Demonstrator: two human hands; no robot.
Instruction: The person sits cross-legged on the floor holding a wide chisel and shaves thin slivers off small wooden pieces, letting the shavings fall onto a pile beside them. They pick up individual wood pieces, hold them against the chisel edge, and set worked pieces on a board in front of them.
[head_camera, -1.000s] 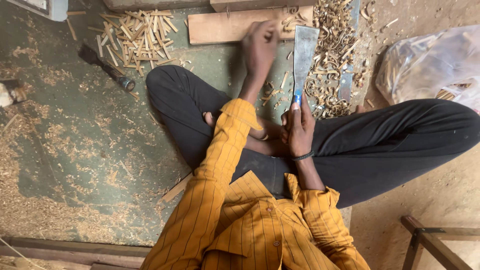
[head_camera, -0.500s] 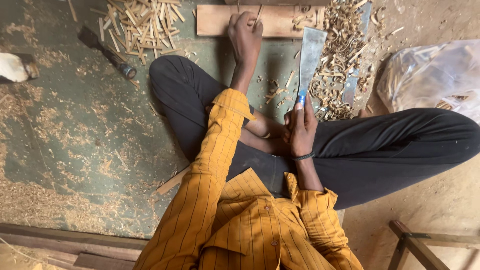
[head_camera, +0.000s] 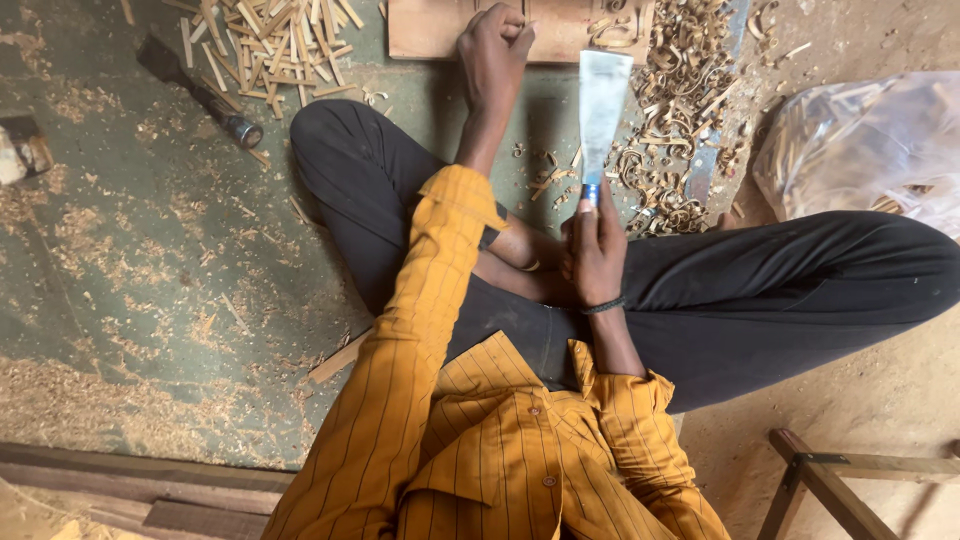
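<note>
The risk I see is the broad flat blade (head_camera: 603, 105): I hold it upright over my lap by its lower end, its edge pointing away from me, and if my grip slackens it could tip toward my legs or my outstretched arm. My right hand (head_camera: 594, 250) is wrapped tight around the blade's handle end, fingers closed, just above my crossed legs. My left hand (head_camera: 493, 52) reaches far out to the wooden board (head_camera: 430, 32) on the floor, curled into a near fist and pinching something thin against the board; I cannot tell what it is. Curled shavings (head_camera: 672, 120) lie to the right of the blade, a heap of cut sticks (head_camera: 262, 42) far left, beside a dark-handled tool (head_camera: 200, 92)
</note>
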